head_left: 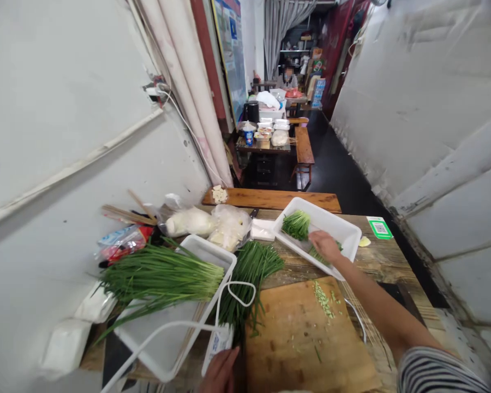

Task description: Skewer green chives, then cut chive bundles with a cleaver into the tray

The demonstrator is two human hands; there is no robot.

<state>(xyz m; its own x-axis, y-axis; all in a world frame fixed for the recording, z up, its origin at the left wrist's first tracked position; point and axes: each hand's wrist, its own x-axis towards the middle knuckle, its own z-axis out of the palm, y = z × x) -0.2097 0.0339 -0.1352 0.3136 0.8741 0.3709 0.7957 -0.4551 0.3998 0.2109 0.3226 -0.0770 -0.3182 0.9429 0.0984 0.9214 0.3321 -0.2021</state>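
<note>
At the far left I have long green stalks [167,273] lying whole across the left tray [147,349], a big bundle with no cuts that I can make out. Next comes my left hand [221,374] at the bottom edge, beside a labelled white block [219,345]; its fingertips sit close together, but I can't tell whether they hold anything. Just above, a second bunch of greens [257,265] rests between that tray and the cutting board [306,349], and it looks long too. The board carries only a scatter of pale chopped bits [322,299] (no knife on it that I can see). Further right, the right tray [349,232] contains short cut greens [297,225] in two clumps. My right hand [325,245] reaches into it, fingers bent down over the nearer clump; whether they're closed on any, I can't tell. I'd judge a smaller share cut and trayed, with most stalks left whole.
</note>
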